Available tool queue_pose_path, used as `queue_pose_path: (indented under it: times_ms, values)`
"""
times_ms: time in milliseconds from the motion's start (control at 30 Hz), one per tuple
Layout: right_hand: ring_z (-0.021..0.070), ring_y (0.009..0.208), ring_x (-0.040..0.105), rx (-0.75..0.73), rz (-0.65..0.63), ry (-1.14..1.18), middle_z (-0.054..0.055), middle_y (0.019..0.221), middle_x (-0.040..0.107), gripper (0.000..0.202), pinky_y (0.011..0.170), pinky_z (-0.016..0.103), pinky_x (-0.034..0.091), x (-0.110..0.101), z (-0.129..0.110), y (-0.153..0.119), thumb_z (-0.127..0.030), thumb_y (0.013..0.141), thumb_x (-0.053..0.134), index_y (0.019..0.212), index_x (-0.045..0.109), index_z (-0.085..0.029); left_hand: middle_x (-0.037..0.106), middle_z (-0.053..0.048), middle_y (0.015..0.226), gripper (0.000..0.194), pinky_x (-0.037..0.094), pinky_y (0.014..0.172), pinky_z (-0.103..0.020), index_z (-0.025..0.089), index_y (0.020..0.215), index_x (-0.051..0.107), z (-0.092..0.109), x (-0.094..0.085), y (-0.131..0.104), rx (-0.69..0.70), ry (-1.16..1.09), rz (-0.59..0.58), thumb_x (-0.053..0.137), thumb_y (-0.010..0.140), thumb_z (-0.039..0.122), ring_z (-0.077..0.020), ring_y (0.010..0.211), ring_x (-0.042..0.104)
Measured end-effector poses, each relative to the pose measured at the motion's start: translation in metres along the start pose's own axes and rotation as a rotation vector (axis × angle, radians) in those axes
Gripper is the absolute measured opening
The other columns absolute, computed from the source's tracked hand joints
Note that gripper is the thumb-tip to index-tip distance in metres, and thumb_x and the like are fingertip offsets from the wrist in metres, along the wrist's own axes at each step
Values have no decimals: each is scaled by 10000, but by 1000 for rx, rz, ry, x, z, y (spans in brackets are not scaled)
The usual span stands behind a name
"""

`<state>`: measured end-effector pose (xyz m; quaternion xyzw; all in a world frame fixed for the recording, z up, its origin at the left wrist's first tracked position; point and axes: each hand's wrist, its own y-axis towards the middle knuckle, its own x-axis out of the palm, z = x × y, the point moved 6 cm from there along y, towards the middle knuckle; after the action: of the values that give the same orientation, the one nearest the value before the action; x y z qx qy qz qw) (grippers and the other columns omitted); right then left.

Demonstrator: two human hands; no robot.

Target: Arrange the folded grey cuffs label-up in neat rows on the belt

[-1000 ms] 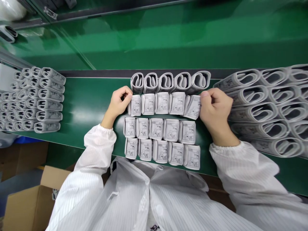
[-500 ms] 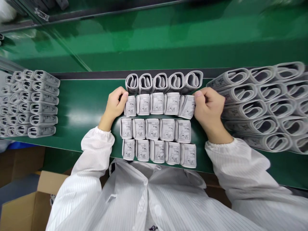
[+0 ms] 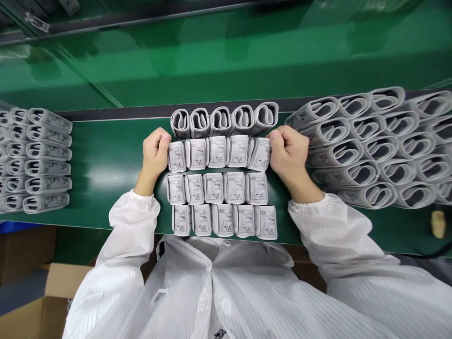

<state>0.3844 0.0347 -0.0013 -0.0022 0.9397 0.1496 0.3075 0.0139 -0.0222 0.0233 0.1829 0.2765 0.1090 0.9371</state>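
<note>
Rows of folded, printed paper leaflets lie before me on a green bench [image 3: 106, 174]. My left hand [image 3: 156, 149] is closed, thumb and curled fingers against the left end of the second row [image 3: 217, 151] from the back. At that row's right end, my right hand [image 3: 289, 149] is closed too, its thumb and finger on the last leaflet [image 3: 260, 154], which leans a little. The back row [image 3: 221, 123] stands with its rolled ends up. Nearer me are a third row [image 3: 213, 188] and a front row [image 3: 223, 220], printed faces up. My fingertips are partly hidden.
A stack of folded leaflets [image 3: 49, 155] stands at the left, and a larger stack [image 3: 353, 146] is close beside my right hand. A dark ledge [image 3: 141, 111] runs behind the rows. An open cardboard box [image 3: 26, 315] is below the bench at lower left.
The view has swung right, so the rows and hands appear further left and more of the right stack shows. Both hands stay closed at the ends of the second row.
</note>
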Motion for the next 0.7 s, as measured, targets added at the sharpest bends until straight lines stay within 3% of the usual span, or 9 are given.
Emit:
queue_pose_path:
  times_ms: [300,700]
  values:
    - [219,634,483,-5,0,-5,8,666,504,387,641,396,399,1,2,-1,-428,1057,558,706,471,-289,542,-14,728,613,421,660,-392,251,760,511,-1,0,0,2,13,12,434,1131,733,-177,680,526]
    - [211,620,490,-32,93,121,-7,705,523,462,591,397,422,3,14,-2,-684,1068,625,840,486,-307,544,1,722,569,386,663,-374,235,759,512,-3,-1,-1,40,39,8,487,1146,651,-164,673,501]
